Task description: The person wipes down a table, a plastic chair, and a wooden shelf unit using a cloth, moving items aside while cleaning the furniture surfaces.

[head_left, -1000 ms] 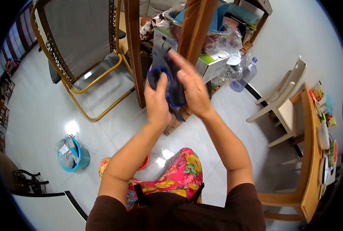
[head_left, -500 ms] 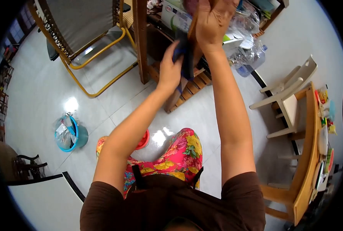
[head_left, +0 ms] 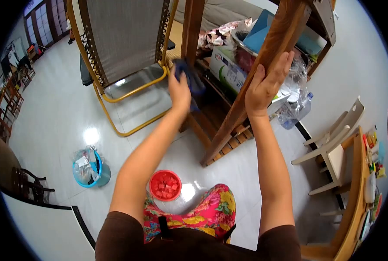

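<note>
My left hand (head_left: 179, 92) is closed on a dark blue cloth (head_left: 190, 79), blurred by motion. It is held up between the reclining chair and a wooden shelf rack. Against the rack's slanting front post (head_left: 285, 31) rests my right hand (head_left: 266, 90), its fingers stretched out and its palm to the wood. Behind the post, the rack holds a white and green carton (head_left: 222, 65), clear plastic bags and a blue item (head_left: 260, 30). The rack's slatted lower shelf (head_left: 235, 142) shows below.
On the tiled floor, a red basin (head_left: 151, 186) holds red chunks, near my knees. A turquoise bucket (head_left: 103, 174) with a plastic bag stands to the left. A grey reclining chair (head_left: 124, 43) is ahead, a white chair (head_left: 333, 158) and wooden table (head_left: 355, 191) to the right.
My left hand has moved left with the cloth, away from the post. My right hand has shifted slightly right and down in view. More of the rack and the whole red basin now show.
</note>
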`<state>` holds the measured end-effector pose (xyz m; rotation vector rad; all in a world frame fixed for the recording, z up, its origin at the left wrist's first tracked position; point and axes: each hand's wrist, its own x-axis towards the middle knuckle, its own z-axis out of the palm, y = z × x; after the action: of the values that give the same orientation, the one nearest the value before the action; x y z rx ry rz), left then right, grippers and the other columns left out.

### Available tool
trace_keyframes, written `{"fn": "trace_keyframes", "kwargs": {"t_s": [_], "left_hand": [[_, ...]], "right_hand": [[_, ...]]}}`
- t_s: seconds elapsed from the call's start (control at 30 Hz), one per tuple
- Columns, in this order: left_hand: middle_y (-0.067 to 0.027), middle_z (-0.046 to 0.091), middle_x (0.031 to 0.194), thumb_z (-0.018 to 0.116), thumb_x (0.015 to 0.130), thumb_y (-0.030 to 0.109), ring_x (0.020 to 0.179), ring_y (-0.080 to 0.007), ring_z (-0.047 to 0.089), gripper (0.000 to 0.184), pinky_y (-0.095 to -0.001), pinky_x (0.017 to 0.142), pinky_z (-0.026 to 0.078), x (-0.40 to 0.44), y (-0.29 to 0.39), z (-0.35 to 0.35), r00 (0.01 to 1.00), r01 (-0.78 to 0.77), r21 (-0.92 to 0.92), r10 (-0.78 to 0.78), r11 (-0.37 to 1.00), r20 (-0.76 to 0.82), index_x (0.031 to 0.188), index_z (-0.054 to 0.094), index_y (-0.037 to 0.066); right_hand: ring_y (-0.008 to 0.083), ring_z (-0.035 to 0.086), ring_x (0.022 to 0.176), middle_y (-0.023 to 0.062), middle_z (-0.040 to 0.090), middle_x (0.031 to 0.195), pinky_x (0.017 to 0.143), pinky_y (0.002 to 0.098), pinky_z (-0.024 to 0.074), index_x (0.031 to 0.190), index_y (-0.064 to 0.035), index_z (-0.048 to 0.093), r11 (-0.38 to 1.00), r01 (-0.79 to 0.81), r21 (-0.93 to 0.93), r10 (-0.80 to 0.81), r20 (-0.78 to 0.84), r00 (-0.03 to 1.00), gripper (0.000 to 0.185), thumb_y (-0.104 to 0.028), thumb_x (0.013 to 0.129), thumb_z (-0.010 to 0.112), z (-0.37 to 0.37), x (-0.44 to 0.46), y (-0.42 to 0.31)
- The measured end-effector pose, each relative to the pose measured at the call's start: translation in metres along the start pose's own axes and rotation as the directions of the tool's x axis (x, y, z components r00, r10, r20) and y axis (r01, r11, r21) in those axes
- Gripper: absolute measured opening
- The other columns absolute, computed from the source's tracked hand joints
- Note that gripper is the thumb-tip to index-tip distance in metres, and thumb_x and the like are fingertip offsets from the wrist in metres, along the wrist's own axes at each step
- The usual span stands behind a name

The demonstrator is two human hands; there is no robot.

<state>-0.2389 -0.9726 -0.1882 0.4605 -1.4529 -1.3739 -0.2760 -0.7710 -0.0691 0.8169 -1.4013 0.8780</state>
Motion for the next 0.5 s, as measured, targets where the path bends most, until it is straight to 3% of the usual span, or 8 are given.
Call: {"fn": "trace_keyframes", "kwargs": {"t_s": [0.07, 0.17, 0.27, 0.3, 0.37, 0.4, 0.43, 0.5], "left_hand": [[-0.0215, 0.053, 0.137, 0.056, 0.097, 0.014, 0.127, -0.0369, 0.051, 0.048, -0.0411, 0.108, 0.039, 0.063, 0.042, 0.012, 0.932, -0.349, 0.107, 0.356, 0.931, -0.062, 0.143, 0.045, 0.004], [-0.0259, 0.046, 0.139, 0.059, 0.095, 0.02, 0.13, -0.0436, 0.043, 0.065, -0.0471, 0.11, 0.034, 0.132, 0.103, 0.037, 0.917, -0.385, 0.136, 0.395, 0.913, -0.057, 0.152, 0.03, 0.007], [-0.0223, 0.035, 0.152, 0.06, 0.097, 0.022, 0.137, -0.0435, 0.039, 0.07, -0.0444, 0.112, 0.034, 0.202, 0.107, 0.065, 0.856, -0.515, 0.165, 0.514, 0.841, 0.051, 0.156, 0.024, 0.011], [-0.0307, 0.05, 0.122, 0.062, 0.086, 0.004, 0.115, -0.049, 0.049, 0.049, -0.0484, 0.099, 0.042, 0.224, 0.1, 0.082, 0.75, -0.65, 0.231, 0.66, 0.724, 0.042, 0.132, 0.047, -0.003], [-0.0201, 0.042, 0.151, 0.061, 0.084, -0.004, 0.136, -0.0316, 0.043, 0.08, -0.0331, 0.109, 0.037, 0.202, 0.091, 0.088, 0.867, -0.43, 0.036, 0.401, 0.902, 0.296, 0.155, 0.027, 0.009], [-0.0264, 0.027, 0.156, 0.07, 0.08, 0.008, 0.147, -0.0384, 0.024, 0.089, -0.0376, 0.119, 0.024, 0.223, 0.045, 0.094, 0.796, -0.602, 0.301, 0.524, 0.74, 0.305, 0.154, 0.022, 0.001], [-0.0221, 0.032, 0.155, 0.063, 0.094, 0.015, 0.14, -0.0405, 0.037, 0.073, -0.0419, 0.113, 0.034, 0.202, 0.027, 0.082, 0.774, -0.63, 0.303, 0.552, 0.715, 0.309, 0.155, 0.024, 0.009], [-0.0222, 0.031, 0.156, 0.064, 0.09, 0.009, 0.141, -0.0367, 0.036, 0.076, -0.0403, 0.113, 0.035, 0.162, 0.007, 0.065, 0.843, -0.513, 0.278, 0.416, 0.812, 0.341, 0.155, 0.024, 0.007]], "right_hand": [[0.0424, 0.028, 0.145, 0.0261, 0.025, 0.157, 0.117, 0.0459, 0.0251, 0.152, 0.0012, 0.029, 1.0, -0.012, -0.016, 0.012, -0.004, 1.0, 0.062, -0.005, 0.095, 0.055, 0.001, -0.001, -0.001], [0.0426, 0.029, 0.144, 0.026, 0.025, 0.157, 0.117, 0.046, 0.0262, 0.152, 0.0008, 0.03, 1.0, -0.024, -0.008, 0.024, -0.009, 1.0, 0.062, -0.006, 0.096, 0.054, 0.001, -0.001, -0.003], [0.0425, 0.03, 0.143, 0.026, 0.026, 0.157, 0.116, 0.0458, 0.0278, 0.152, -0.0007, 0.03, 0.999, -0.024, -0.022, 0.023, -0.02, 1.0, 0.062, -0.006, 0.095, 0.055, 0.001, -0.001, -0.002], [0.0425, 0.031, 0.143, 0.026, 0.026, 0.157, 0.116, 0.0457, 0.028, 0.152, -0.0009, 0.03, 0.999, -0.022, -0.034, 0.021, -0.015, 1.0, 0.063, -0.005, 0.095, 0.055, 0.001, -0.001, -0.002], [0.0419, 0.031, 0.143, 0.0263, 0.028, 0.156, 0.116, 0.0451, 0.0274, 0.152, 0.0, 0.031, 1.0, -0.003, -0.014, 0.003, -0.038, 0.999, 0.062, -0.005, 0.095, 0.056, 0.003, -0.002, 0.003], [0.0413, 0.031, 0.143, 0.0261, 0.029, 0.155, 0.116, 0.0447, 0.0265, 0.151, 0.0014, 0.03, 1.0, 0.008, -0.013, -0.008, -0.046, 0.999, 0.062, -0.005, 0.096, 0.056, 0.004, -0.001, 0.004], [0.0407, 0.03, 0.143, 0.0259, 0.03, 0.154, 0.117, 0.0442, 0.0256, 0.151, 0.0027, 0.029, 1.0, 0.013, -0.008, -0.014, -0.047, 0.999, 0.061, -0.006, 0.096, 0.055, 0.005, -0.003, 0.005], [0.0407, 0.031, 0.143, 0.0266, 0.031, 0.154, 0.117, 0.0442, 0.0257, 0.15, 0.003, 0.03, 1.0, 0.023, -0.011, -0.024, -0.048, 0.999, 0.062, -0.006, 0.096, 0.057, 0.006, -0.002, 0.007]]}}
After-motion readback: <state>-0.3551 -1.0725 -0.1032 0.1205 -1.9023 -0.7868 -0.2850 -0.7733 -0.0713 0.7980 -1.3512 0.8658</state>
